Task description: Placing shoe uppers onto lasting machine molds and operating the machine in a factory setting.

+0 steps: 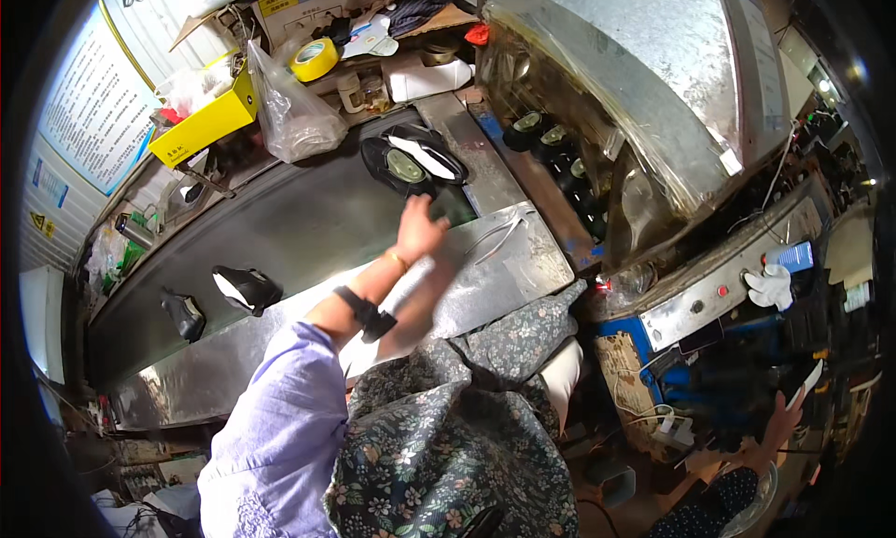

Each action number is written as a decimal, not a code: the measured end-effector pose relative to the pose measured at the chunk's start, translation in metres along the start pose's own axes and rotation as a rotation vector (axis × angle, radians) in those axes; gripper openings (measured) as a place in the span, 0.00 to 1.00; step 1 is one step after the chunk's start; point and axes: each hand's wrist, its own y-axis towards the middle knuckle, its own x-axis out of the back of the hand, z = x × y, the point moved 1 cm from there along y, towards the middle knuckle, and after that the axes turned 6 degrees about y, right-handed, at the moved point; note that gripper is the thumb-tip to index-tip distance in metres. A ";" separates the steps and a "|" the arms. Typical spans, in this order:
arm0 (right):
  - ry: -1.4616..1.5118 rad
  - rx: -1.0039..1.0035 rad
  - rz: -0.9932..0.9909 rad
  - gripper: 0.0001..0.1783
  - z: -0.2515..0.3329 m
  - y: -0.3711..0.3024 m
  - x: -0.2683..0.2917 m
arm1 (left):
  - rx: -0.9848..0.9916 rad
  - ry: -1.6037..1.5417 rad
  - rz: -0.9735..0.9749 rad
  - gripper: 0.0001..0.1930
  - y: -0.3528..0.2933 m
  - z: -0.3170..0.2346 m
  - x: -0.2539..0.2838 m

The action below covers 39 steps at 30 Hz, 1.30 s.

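My left hand, in a lavender sleeve with a dark wristband, stretches over the dark belt. Its fingers reach the near edge of a black shoe with a grey-green oval inside; the thumb stands apart, and no grip is visible. Against that shoe lies another black shoe showing a white strip. Farther left on the belt are a black-and-white shoe and a smaller-looking black shoe. Below my left forearm is a smeared skin-coloured shape; I cannot tell whether it is my right arm or a reflection.
A metal ledge borders the belt. Behind it stand a yellow box, a plastic bag and yellow tape. Several dark shoes sit under the plastic-draped metal hood. At lower right, a co-worker's hand holds something pale.
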 end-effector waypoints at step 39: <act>0.980 0.465 0.445 0.17 0.395 -0.346 -0.055 | -0.036 -0.799 1.088 0.32 -0.133 -0.170 0.030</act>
